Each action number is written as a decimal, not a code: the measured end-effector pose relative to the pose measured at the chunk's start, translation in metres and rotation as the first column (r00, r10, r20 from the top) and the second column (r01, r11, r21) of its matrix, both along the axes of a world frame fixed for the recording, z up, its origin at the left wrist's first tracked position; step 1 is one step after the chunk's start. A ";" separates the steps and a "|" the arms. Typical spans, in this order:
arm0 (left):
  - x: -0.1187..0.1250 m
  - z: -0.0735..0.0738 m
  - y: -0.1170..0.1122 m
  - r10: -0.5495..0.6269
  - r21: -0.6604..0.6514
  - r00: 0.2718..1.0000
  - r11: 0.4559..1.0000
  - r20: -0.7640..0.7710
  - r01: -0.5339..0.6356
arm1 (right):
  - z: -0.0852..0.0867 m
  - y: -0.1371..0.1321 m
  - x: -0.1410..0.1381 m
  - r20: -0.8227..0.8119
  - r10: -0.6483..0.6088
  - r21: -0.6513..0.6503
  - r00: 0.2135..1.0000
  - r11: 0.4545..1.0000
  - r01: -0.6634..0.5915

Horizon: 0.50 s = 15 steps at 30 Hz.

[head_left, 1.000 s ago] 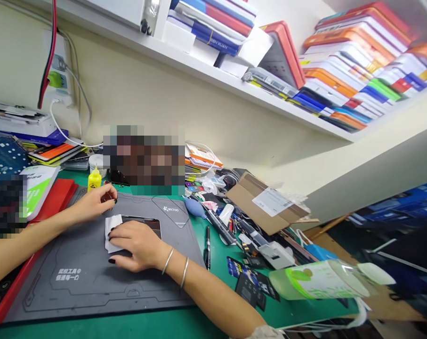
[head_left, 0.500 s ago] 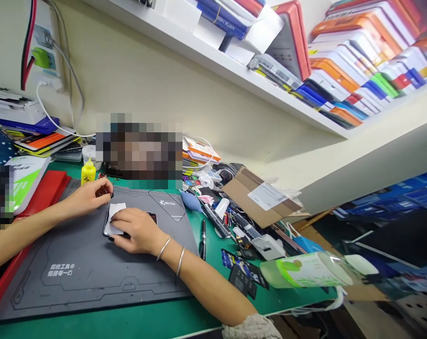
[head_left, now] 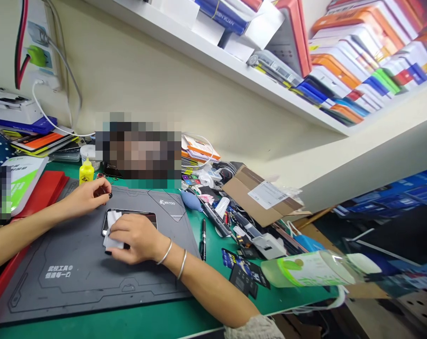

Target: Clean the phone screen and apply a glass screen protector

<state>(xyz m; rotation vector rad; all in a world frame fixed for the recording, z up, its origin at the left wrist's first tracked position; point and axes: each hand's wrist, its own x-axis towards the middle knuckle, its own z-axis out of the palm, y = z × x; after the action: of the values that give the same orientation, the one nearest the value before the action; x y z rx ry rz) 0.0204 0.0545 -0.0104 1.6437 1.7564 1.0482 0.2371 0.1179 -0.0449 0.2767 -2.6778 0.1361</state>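
On the grey work mat point(head_left: 93, 287) lies a smartphone point(head_left: 150, 217) with a dark screen, partly covered by my right hand point(head_left: 137, 238). That hand presses a folded white wipe point(head_left: 111, 235) against the phone's left part, fingers bent over it. The wipe hangs past the phone's near edge. Beyond the phone's upper left corner, my left hand point(head_left: 97, 193) hovers over or rests on the mat, fingers curled in towards the thumb. Nothing shows in it, and it does not touch the phone.
A yellow dropper bottle point(head_left: 86, 171) stands behind my left hand. To the right are a black pen point(head_left: 203, 239), a blue air blower point(head_left: 191, 200), a cardboard box point(head_left: 248, 188), cluttered tools and a drink bottle point(head_left: 312, 269) on its side. A loaded shelf point(head_left: 298, 101) hangs above.
My right hand has moved slightly towards me with the wipe, from the phone's far side to its near edge. More of the phone's top edge shows. My left hand stays nearly still.
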 end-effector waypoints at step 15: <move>0.003 0.001 -0.001 -0.014 0.008 1.000 1.000 -0.022 0.015 | 0.000 -0.001 -0.001 -0.174 -0.098 0.015 0.980 0.995 0.102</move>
<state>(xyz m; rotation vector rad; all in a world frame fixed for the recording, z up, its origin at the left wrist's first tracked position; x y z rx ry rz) 0.0238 0.0538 -0.0092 1.6763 1.7537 1.0355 0.2362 0.1169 -0.0451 0.1532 -2.5156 0.0467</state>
